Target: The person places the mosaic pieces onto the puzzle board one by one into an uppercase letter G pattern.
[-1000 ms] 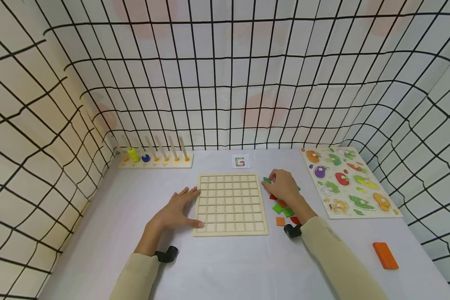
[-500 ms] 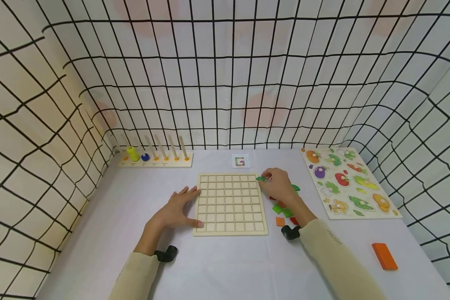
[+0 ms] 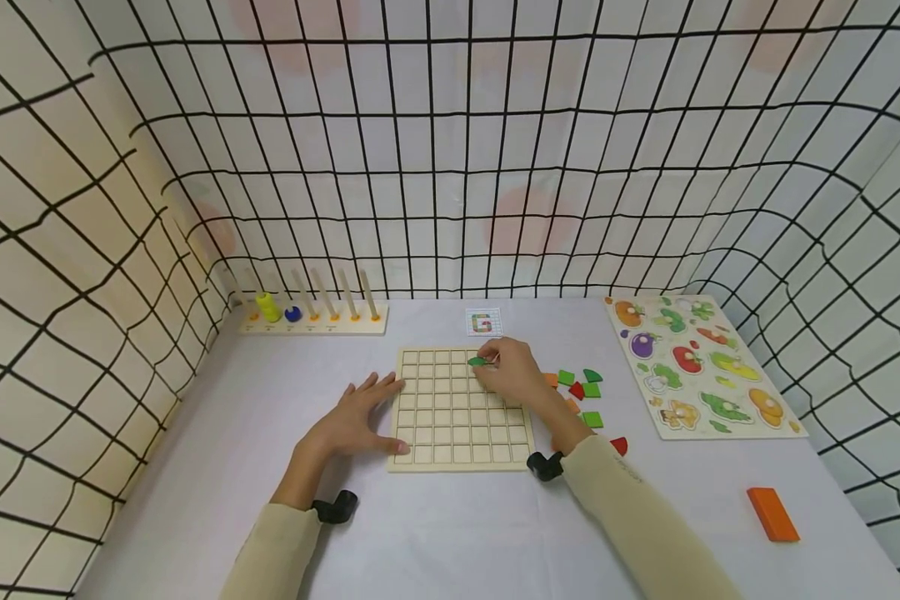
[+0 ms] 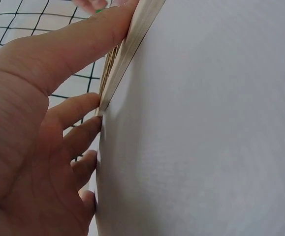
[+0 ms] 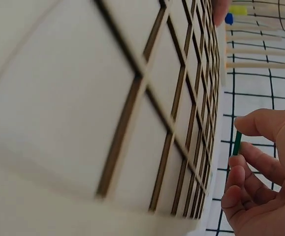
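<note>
A wooden grid board (image 3: 461,408) lies flat on the white table (image 3: 435,533), and every other place here is told from it. The left hand (image 3: 352,422) rests flat on the table against the board's left edge, fingers straight and spread, the thumb tip touching the board's near left corner; the left wrist view shows those fingers (image 4: 78,110) pressed along the board's edge (image 4: 127,49). The right hand (image 3: 512,372) hovers over the board's far right cells, and its thumb and forefinger pinch a small green tile (image 3: 477,361) above the far row; in the right wrist view the tile (image 5: 237,143) shows edge-on between the fingertips (image 5: 243,125), just clear of the board's cells (image 5: 172,98). Just right of the board lie loose tiles (image 3: 585,392) in green, orange and red, scattered on the table. Just beyond the board's far edge sits a small pattern card (image 3: 483,322) showing a green and red figure. Well off to the board's right lies a vegetable peg puzzle (image 3: 693,367), and nearer the person on that same side an orange block (image 3: 772,514). Far left beyond the board stands a peg rack (image 3: 311,318) with a yellow ring stack and a blue ring on its posts. A grid-patterned curtain (image 3: 450,167) walls the table in behind and on both sides.
</note>
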A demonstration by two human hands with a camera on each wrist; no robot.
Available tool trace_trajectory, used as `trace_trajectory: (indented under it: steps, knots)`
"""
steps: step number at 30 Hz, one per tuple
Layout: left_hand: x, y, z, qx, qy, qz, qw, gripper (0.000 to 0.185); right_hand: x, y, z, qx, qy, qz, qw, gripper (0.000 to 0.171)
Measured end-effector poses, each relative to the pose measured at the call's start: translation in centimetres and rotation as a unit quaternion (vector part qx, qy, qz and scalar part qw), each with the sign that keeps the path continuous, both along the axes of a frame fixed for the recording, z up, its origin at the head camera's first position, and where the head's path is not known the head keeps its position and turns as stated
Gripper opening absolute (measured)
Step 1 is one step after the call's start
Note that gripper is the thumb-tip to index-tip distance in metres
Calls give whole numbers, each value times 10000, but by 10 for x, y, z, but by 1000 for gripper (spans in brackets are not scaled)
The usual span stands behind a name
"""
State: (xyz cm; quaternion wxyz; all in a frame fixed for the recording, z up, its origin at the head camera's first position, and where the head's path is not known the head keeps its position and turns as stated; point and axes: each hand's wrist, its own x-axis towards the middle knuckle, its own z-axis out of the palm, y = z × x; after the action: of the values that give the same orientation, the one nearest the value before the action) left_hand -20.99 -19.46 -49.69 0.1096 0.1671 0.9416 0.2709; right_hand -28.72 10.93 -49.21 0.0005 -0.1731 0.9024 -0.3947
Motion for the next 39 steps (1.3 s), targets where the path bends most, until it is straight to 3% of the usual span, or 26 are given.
trace_trajectory:
  steps: [6, 24, 31, 39]
  knots:
    - [-1, 0, -1, -9, -2, 16, 10000, 110, -6, -20, -1, 57, 20, 374, 9993, 23]
    - [-1, 0, -1, -50, -69, 87, 9999, 110, -15, -67, -6, 210, -321, 947, 9948, 23]
    - [-1, 2, 0, 12, -125, 62, 9999, 109, -14, -72, -5, 531, -341, 980, 9932, 21]
    - [-2, 3, 0, -96, -130, 132, 9998, 109, -15, -72, -6, 554, -305, 957, 9934, 20]
